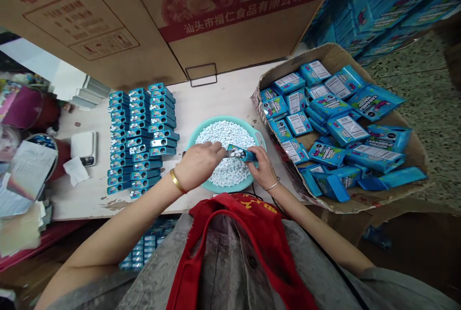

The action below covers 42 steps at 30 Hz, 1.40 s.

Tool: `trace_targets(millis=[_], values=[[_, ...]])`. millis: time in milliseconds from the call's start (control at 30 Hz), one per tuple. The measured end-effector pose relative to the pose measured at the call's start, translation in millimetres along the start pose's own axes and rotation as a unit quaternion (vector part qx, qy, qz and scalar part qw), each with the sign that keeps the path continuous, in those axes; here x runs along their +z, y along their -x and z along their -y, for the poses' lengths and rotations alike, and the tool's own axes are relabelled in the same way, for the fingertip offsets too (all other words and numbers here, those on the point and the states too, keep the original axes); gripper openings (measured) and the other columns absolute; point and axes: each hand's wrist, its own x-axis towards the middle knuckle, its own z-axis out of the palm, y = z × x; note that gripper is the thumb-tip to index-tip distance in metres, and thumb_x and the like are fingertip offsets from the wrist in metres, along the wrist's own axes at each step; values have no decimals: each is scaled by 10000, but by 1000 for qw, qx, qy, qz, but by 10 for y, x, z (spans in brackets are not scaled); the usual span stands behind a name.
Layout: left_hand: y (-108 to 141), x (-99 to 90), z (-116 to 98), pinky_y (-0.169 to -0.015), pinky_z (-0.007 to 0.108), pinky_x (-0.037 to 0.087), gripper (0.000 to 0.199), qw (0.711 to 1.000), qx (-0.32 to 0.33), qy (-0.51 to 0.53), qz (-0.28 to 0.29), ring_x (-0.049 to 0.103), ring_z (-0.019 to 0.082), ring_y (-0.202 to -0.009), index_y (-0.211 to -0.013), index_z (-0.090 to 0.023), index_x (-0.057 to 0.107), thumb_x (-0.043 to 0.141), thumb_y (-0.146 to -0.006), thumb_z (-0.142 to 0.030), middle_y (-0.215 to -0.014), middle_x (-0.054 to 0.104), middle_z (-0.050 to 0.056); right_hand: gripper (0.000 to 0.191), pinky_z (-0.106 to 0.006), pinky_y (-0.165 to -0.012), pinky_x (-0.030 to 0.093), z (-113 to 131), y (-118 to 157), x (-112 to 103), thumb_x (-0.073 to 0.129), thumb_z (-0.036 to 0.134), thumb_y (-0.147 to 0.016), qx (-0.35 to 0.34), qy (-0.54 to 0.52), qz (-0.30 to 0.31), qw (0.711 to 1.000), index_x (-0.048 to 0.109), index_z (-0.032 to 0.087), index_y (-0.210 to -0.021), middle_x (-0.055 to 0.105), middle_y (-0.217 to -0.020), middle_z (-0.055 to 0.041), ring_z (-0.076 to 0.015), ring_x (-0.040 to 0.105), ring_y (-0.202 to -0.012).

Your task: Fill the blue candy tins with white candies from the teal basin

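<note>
Blue and small, a box (248, 155) is held in the fingers of the right hand (264, 169), above a green bowl (197, 130). White pellets (230, 175) are piled in the bowl, and some can be seen at the box's open end. Beside it, the left hand (203, 162) is curled in over the bowl; what is held in it cannot be told. A gold bangle (176, 181) is worn on the left wrist. To the left, three rows of blue boxes (137, 118) are set out on the white table (225, 101), and white bits can be seen in many of them. To the right, more blue packs (347, 130) are heaped in a cardboard tray (382, 202).
</note>
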Motion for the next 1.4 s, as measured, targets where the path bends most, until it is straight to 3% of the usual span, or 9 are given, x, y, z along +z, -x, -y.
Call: trace_targets(millis=[167,267,333,433,600,800,1033,1233,1400], values=[[125,578,507,-796,293,489,264,986,-38,147,-64,597,184,-933,-1160,-193,573,418,-949,-235,-1035,610,69,344,-488,-982,468,-52,0,-18,515,177,-831,9,9,2,1000,539,235,-1169,602,-1132,-99,-272,564,-1104],[54,1062,674,-811,315,479,247,982,-123,143,-12,595,211,-963,-1121,-176,586,445,-918,-180,-1055,608,89,348,-486,-973,472,-67,-5,-38,521,177,-835,0,23,-2,1000,544,237,-1177,618,-1145,-99,-273,574,-1100],[-87,1378,656,-813,334,474,256,979,-164,118,32,586,235,-996,-1094,-161,591,434,-896,-121,-1074,602,109,345,-479,-960,479,-66,-6,-56,528,180,-842,-8,29,-2,1000,543,236,-1182,628,-1145,-100,-271,582,-1089],[-379,1737,461,-856,352,469,282,975,-156,157,37,565,250,-1057,-1125,-149,574,418,-894,-106,-1131,590,128,335,-465,-948,484,-55,6,-78,548,203,-853,-2,32,-4,999,538,234,-1186,634,-1138,-100,-266,590,-1079],[-697,1924,146,-946,339,449,323,952,-128,278,-16,566,223,-1075,-1193,-133,534,434,-886,-124,-1190,592,118,360,-425,-907,494,-17,57,-100,626,329,-855,61,18,-51,997,521,222,-1183,629,-1109,-95,-249,600,-1025],[-396,1696,318,-907,339,469,320,927,-87,361,-46,593,205,-982,-1179,-137,543,491,-868,-191,-1129,625,101,393,-380,-844,503,-19,62,-165,660,399,-830,100,4,-100,990,520,222,-1152,625,-1009,-54,-212,596,-906],[127,946,489,-913,336,470,275,947,-25,307,-90,590,199,-1021,-1160,-179,541,462,-898,-208,-1119,621,89,342,-460,-920,489,-80,30,-77,597,312,-850,46,32,-53,997,536,230,-1177,625,-1115,-99,-266,590,-1037],[56,328,241,-862,342,494,233,987,-22,158,1,608,220,-999,-1117,-159,546,440,-910,-171,-1090,627,99,356,-487,-962,482,5,7,43,518,164,-833,-28,47,9,998,548,238,-1180,620,-1135,-104,-278,578,-1091],[-29,19,-111,-738,352,505,288,996,-66,35,57,621,238,-899,-1114,-131,549,367,-904,-58,-1005,629,132,362,-500,-960,487,22,38,106,519,168,-835,-24,32,13,999,552,238,-1188,616,-1151,-109,-283,574,-1104]])
